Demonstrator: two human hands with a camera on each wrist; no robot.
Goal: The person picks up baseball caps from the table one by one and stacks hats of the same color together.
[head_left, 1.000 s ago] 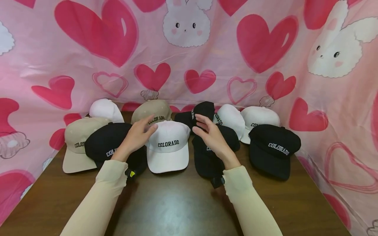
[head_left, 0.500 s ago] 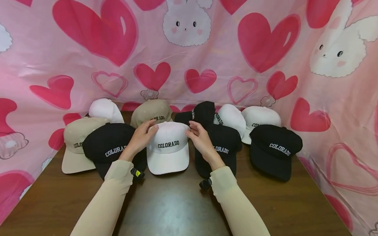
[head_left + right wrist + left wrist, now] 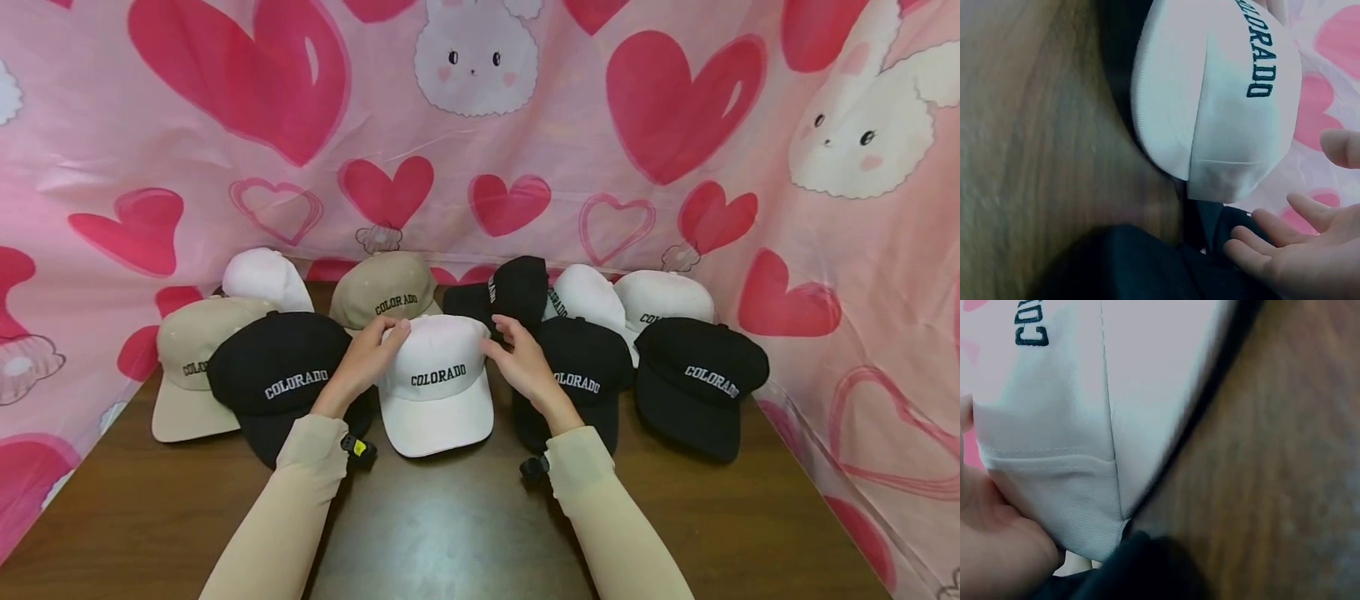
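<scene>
A white baseball cap (image 3: 437, 383) with dark COLORADO lettering sits in the middle of the front row, brim toward me. My left hand (image 3: 369, 358) holds its left upper side, the thumb lying against the crown; the other fingers are largely hidden behind it. In the left wrist view, that palm lies close against the cap's side panel (image 3: 1054, 419). My right hand (image 3: 525, 360) is at the cap's right side with fingers spread. The right wrist view shows a gap between those fingers (image 3: 1272, 231) and the cap. Behind the right hand is a black baseball cap (image 3: 592, 358).
Another black cap (image 3: 277, 367) and a beige cap (image 3: 198, 404) lie to the left. A black cap (image 3: 697, 392) is at the right end. Several white, beige and black caps line the back, against a pink heart-print cloth (image 3: 465, 137). Brown tabletop (image 3: 442, 533) extends in front.
Both hands have come inward to the white cap. The cap has shifted slightly right and toward me with the left hand. The black cap beside the right hand has shifted right.
</scene>
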